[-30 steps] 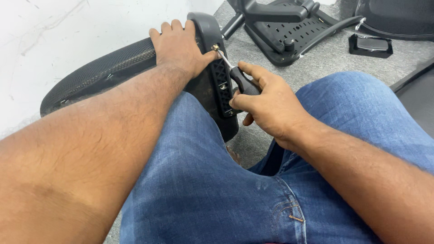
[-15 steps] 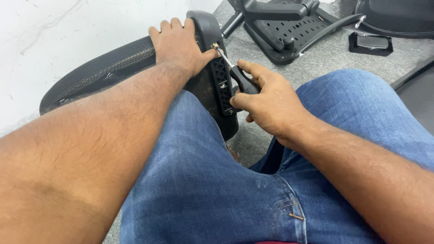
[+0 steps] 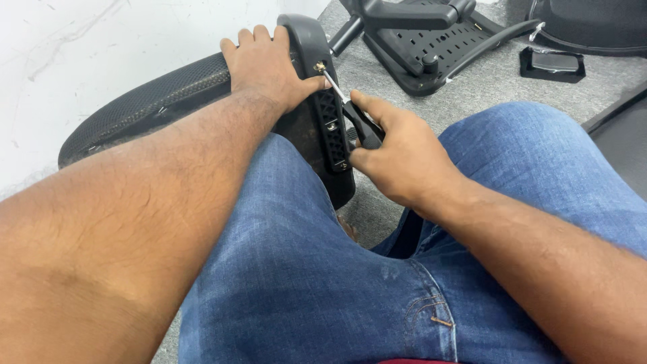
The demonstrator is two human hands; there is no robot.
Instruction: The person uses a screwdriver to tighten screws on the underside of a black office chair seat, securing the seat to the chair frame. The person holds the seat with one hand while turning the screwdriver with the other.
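Right hand (image 3: 397, 158) is closed around the black handle of a screwdriver with a short silver shaft (image 3: 335, 86); most of the handle is hidden inside the fist. Shaft's long axis runs diagonally, tip up-left, meeting a screw (image 3: 319, 67) on the black plastic and mesh chair backrest (image 3: 162, 101). Left hand (image 3: 266, 64) lies flat, fingers curled over the backrest's top edge, pressing it against the blue-jeaned thigh (image 3: 296, 269). Backrest's lower end is cut off behind the thigh. Other black chair parts (image 3: 431, 40) lie on the grey floor beyond.
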